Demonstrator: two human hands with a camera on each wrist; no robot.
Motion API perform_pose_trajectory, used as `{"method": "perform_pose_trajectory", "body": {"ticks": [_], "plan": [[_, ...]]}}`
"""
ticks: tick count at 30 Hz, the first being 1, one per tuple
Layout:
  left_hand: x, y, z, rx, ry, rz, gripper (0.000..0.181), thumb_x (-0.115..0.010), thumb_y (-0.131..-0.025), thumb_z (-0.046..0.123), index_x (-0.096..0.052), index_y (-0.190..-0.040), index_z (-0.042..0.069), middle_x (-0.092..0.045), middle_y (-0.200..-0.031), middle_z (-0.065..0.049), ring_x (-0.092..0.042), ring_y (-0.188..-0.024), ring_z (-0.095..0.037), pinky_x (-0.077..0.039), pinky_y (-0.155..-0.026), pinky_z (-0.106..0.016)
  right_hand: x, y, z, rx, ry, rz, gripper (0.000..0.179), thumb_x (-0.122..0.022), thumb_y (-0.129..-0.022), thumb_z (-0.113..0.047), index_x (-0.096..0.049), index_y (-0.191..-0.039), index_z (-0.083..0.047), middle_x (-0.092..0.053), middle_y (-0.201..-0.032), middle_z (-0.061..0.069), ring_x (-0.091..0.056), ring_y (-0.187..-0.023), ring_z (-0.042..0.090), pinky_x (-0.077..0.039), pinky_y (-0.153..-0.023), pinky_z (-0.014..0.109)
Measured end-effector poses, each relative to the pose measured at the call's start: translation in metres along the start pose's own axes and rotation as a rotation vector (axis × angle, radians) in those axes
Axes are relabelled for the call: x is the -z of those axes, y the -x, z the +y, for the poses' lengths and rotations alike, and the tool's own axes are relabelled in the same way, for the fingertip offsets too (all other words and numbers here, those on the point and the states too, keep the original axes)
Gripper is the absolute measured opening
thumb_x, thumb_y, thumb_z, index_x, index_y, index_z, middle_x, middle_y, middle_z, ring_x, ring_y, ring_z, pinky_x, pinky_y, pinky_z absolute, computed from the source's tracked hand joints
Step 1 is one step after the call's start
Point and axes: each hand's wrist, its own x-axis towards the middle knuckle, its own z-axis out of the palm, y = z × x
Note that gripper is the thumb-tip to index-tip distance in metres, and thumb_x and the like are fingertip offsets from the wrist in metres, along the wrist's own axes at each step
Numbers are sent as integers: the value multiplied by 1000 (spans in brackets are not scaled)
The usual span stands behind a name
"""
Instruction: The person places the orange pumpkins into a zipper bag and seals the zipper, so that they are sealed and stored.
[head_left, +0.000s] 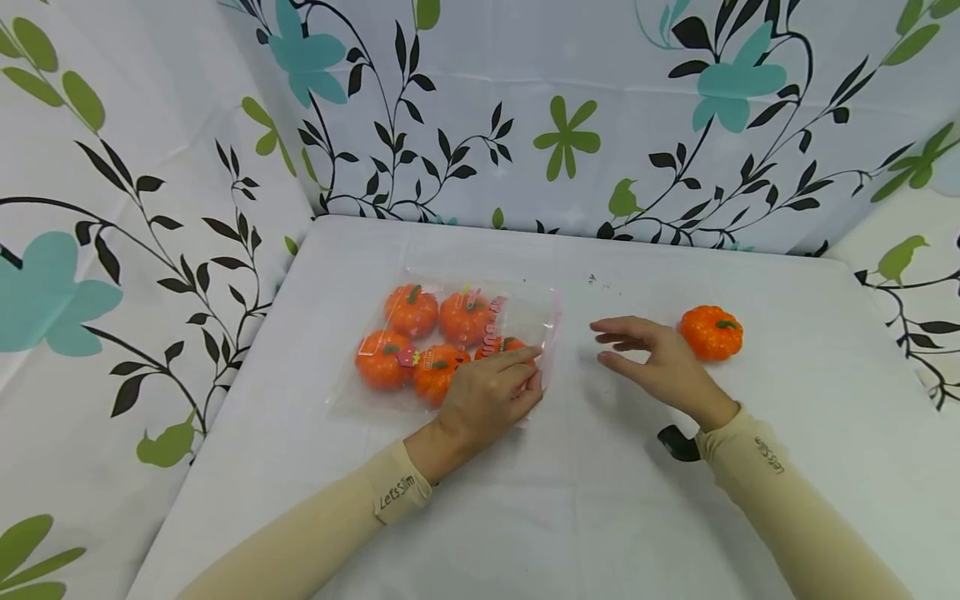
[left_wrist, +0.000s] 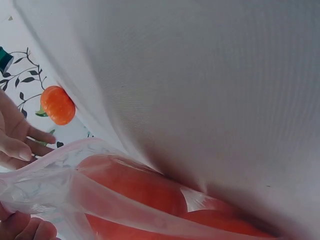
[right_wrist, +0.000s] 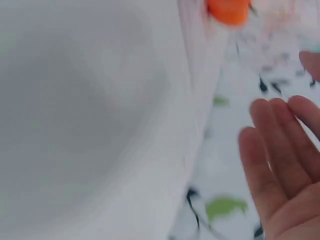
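Observation:
A clear zip bag [head_left: 352,404] with a pink-edged mouth lies on the table, several small orange toy pumpkins [head_left: 411,311] inside it. My left hand [head_left: 491,392] reaches over the bag's near right part and grips it close to the mouth; in the left wrist view its curled fingers [left_wrist: 30,227] show beside the clear plastic. To the right of the bag, my right hand [head_left: 660,362] is held above the table with fingers extended and nothing in it. Just beyond that hand sits a single orange pumpkin [head_left: 711,333] with a green stem.
A white cloth covers the table [head_left: 570,517]. Patterned curtains [head_left: 480,108] with leaves and flowers hang behind it and along both sides. A dark object [head_left: 678,444] shows beside the right wrist.

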Motion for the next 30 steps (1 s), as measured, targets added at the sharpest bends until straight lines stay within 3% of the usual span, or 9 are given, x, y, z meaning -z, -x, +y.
{"method": "perform_pose_trajectory", "body": {"ticks": [5,10,14,21,26,30], "plan": [[0,0,0,1,2,-2,2,-77,-80,6,-76,-79,4,-76,-105,-6,-73,-98,-15,-57,-82,-24,43,14,3,-22,203,189,70,-87,-81,-26,-57,-144,-19,-56,-144,7,-52,-129,35,-40,-104,66],[0,0,0,2,1,-5,3,-77,-81,6,-76,-80,4,-76,-106,-6,-74,-96,-15,-58,-79,-24,79,23,10,-85,280,242,109,-93,-73,-26,-29,-161,-28,-28,-164,9,-26,-147,41,-25,-107,75],[0,0,0,0,0,1,2,-77,-80,6,-76,-79,4,-76,-105,-6,-74,-95,-15,-58,-78,-24,95,27,20,-117,306,224,128,-94,-70,-24,-8,-164,-30,-9,-169,9,-12,-152,41,-16,-110,75],[-2,2,0,-1,-1,7,1,-77,-79,6,-77,-79,5,-77,-104,-6,-74,-94,-15,-58,-77,-24,104,27,44,-251,368,145,141,-96,-66,-37,5,-163,-22,2,-169,15,-8,-151,47,-19,-106,77],[-3,2,1,3,24,0,5,-74,-82,6,-78,-82,3,-76,-105,-7,-74,-98,-16,-58,-81,-25,106,30,65,-361,362,84,146,-95,-64,-46,7,-162,-8,-9,-163,31,-20,-142,56,-26,-100,79],[-3,2,2,9,41,-4,6,-74,-82,6,-79,-83,3,-76,-105,-7,-74,-98,-17,-57,-83,-26,105,35,79,-409,337,61,144,-93,-63,-52,1,-161,-4,-20,-157,34,-29,-135,57,-33,-97,78]]}}
